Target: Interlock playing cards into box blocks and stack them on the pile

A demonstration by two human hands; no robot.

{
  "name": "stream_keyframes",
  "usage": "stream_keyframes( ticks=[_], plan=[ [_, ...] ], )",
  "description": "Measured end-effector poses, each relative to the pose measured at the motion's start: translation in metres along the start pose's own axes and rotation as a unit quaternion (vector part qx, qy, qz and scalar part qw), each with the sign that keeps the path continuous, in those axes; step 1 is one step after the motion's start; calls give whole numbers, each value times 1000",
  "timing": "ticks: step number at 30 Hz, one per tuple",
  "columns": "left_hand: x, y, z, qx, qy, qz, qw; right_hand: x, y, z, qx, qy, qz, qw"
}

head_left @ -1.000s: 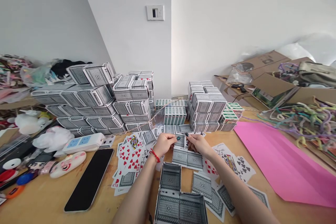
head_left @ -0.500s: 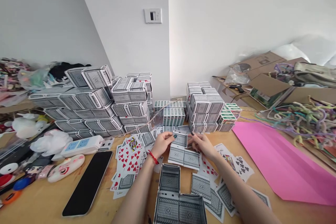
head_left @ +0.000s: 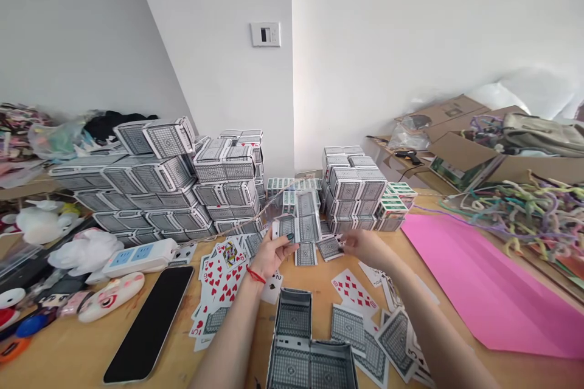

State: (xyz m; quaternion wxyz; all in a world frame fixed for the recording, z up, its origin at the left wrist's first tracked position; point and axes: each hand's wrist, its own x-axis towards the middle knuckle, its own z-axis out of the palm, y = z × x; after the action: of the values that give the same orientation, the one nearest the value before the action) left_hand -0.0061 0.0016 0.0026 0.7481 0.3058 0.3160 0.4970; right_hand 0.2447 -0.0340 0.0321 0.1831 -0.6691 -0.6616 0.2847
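Note:
My left hand (head_left: pixel 275 250) pinches a piece made of several joined playing cards (head_left: pixel 308 219), blue-grey backs facing me. It is raised above the table and stands roughly on end. My right hand (head_left: pixel 366 247) is closed at the right edge of a single playing card (head_left: pixel 330 247), which lies tilted just right of that piece. Its fingertips are partly hidden. Below the hands, near the table's front edge, sits an L-shaped open box (head_left: pixel 288 346) built from cards. Loose cards lie on both sides, among them a ten of diamonds (head_left: pixel 353 292).
Stacked card-built blocks stand at the back left (head_left: pixel 132 176) and back right (head_left: pixel 356 188). Green-and-white card boxes (head_left: pixel 392 203) sit beside the right stack. A black phone (head_left: pixel 150 322), a power strip (head_left: pixel 141 258) and pink paper (head_left: pixel 483 285) lie around the work area.
My left hand has lifted and turned the joined cards from lying flat to nearly on end. My right hand has shifted slightly right, off the joined piece, to a single card.

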Motion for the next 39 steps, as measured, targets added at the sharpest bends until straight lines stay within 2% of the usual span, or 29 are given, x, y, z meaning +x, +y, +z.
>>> stream_keyframes(
  ticks=[2,3,7,11,14,19,24,27,32,35,39],
  plan=[
    [-2,0,1,-8,8,-6,1000,-10,-5,0,-106,-76,11,991],
    [-2,0,2,-8,13,-8,1000,-15,-10,2,-147,-87,14,985],
    [0,-3,5,1,37,-7,999,-34,-39,20,-294,-97,43,950],
    [5,-6,4,13,47,12,999,-42,-59,38,-367,-87,53,925],
    [8,-7,2,30,48,15,998,-42,-60,42,-355,-70,42,931],
    [8,-7,1,45,43,17,998,-42,-59,37,-301,-121,21,946],
    [6,-7,1,26,17,16,999,-43,-66,33,-357,-81,-6,931],
    [4,-7,0,26,1,1,1000,-43,-67,33,-360,-87,-16,929],
    [1,-7,-1,-12,-30,-25,999,-40,-62,34,-264,-132,8,955],
    [-3,-3,0,-40,-61,-27,997,-38,-59,32,-253,-140,-2,957],
    [-8,3,2,-106,-134,-36,985,-35,-54,28,-265,-132,0,955]
  ],
)
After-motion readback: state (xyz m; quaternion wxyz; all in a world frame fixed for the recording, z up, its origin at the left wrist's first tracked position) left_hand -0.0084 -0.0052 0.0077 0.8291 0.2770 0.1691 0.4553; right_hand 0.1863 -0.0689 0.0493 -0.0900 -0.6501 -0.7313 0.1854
